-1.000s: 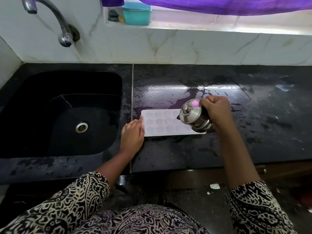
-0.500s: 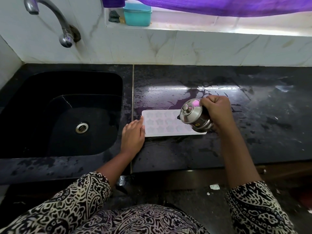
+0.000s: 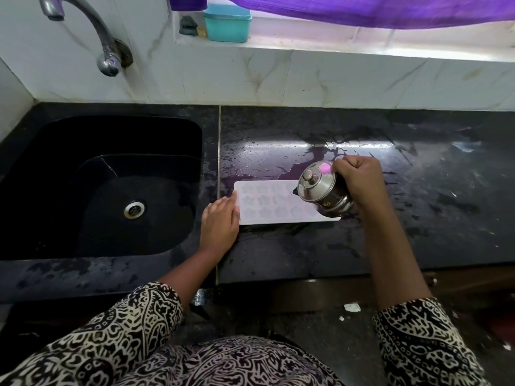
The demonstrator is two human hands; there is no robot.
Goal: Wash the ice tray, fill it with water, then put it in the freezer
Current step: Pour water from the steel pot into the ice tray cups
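A white ice tray [image 3: 267, 201] with star-shaped cells lies flat on the wet black counter [image 3: 306, 246], just right of the sink. My left hand [image 3: 220, 221] rests with straight fingers against the tray's left end. My right hand [image 3: 359, 182] grips a small steel pot with a lid [image 3: 320, 188], tilted to the left over the tray's right end. The pot hides that end of the tray.
A black sink [image 3: 106, 185] with a steel drain lies to the left, under a curved tap [image 3: 103, 43]. A teal box [image 3: 227, 22] sits on the window ledge beneath a purple curtain [image 3: 390, 9]. Puddles cover the counter behind the tray.
None of note: both hands, the pot and the tray keep their places; only the camera shifts slightly.
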